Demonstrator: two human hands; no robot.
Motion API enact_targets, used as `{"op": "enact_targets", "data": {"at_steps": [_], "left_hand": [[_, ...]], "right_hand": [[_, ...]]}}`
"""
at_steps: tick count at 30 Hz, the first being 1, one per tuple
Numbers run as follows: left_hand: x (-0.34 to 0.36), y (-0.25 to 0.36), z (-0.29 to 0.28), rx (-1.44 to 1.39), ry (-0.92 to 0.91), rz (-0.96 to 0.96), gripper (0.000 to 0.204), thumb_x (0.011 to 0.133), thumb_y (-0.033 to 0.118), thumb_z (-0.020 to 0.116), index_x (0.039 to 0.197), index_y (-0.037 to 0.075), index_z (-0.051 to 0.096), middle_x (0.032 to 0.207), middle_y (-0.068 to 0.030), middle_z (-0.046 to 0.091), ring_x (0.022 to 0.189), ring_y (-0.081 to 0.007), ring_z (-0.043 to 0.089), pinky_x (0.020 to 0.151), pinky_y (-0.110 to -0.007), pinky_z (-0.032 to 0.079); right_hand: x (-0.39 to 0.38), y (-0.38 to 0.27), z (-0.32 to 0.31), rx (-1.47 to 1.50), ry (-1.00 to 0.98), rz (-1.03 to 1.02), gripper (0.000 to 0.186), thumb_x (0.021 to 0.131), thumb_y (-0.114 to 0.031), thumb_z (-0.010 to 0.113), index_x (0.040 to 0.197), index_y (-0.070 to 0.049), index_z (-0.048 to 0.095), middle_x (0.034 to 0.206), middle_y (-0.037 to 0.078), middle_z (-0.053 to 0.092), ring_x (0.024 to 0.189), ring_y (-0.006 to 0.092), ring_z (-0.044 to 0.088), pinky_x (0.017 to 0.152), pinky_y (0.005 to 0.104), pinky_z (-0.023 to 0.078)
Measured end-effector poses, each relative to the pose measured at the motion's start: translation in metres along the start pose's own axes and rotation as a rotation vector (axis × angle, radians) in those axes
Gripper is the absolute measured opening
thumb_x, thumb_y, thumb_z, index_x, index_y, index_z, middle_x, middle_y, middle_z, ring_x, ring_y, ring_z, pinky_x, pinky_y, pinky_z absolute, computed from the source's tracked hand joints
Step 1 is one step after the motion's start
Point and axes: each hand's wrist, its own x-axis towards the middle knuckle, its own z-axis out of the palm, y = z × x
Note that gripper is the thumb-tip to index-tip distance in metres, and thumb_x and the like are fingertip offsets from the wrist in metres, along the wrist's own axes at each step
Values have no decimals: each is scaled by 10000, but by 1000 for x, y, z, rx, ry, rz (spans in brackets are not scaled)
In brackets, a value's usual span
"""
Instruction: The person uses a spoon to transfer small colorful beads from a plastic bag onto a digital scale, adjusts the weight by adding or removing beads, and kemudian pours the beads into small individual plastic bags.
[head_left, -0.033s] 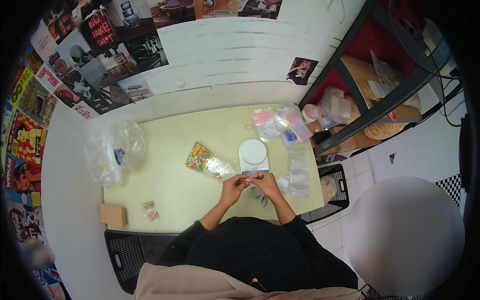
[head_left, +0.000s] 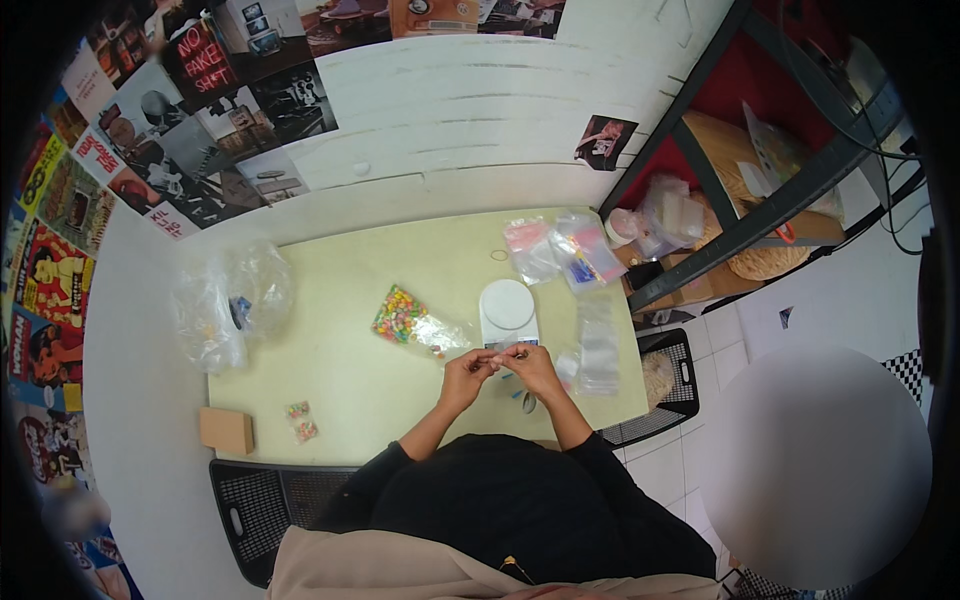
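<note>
— Hands: what do they hold?
— Left hand [head_left: 466,371] and right hand [head_left: 530,366] meet, fingers pinched on something too small to make out, above the pale table [head_left: 340,370], just below the round white scale [head_left: 508,306].
— Nearby?
— Crinkled clear candy bag [head_left: 404,317].

The scale [head_left: 508,307] sits on the table [head_left: 340,370]. Left of the scale lies a candy bag [head_left: 400,314], far left a crumpled bag [head_left: 228,300]. Behind the scale lie pouches [head_left: 560,250]; right of it, flat bags [head_left: 598,345]. Before it, both hands [head_left: 500,368] meet.
</note>
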Motion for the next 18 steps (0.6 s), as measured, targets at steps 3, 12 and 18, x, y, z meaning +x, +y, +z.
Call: {"op": "enact_targets", "data": {"at_steps": [3, 12, 18], "left_hand": [[1, -1, -1, -71, 5, -40, 225, 904, 49, 621, 1104, -54, 628, 893, -91, 686, 841, -134, 658, 773, -266, 547], [4, -9, -3, -57, 23, -40, 202, 933, 101, 599, 1044, -59, 648, 849, -92, 689, 775, -136, 664, 724, -262, 553], [5, 1, -5, 395, 98, 110, 178, 875, 83, 640, 1003, -38, 666, 725, -102, 685, 652, -131, 653, 631, -271, 524]], "right_hand": [[1, 1, 0, -44, -1, -7, 290, 805, -278, 744, 893, -5, 701, 771, 52, 686, 701, 116, 593, 648, 276, 462], [-10, -21, 1, -161, -24, 13, 231, 823, -237, 694, 888, -16, 686, 814, 88, 686, 713, 177, 623, 673, 314, 482], [-17, -29, 10, -563, 194, -125, 197, 840, -202, 632, 926, -24, 627, 837, 127, 678, 753, 303, 640, 692, 385, 497]]}}
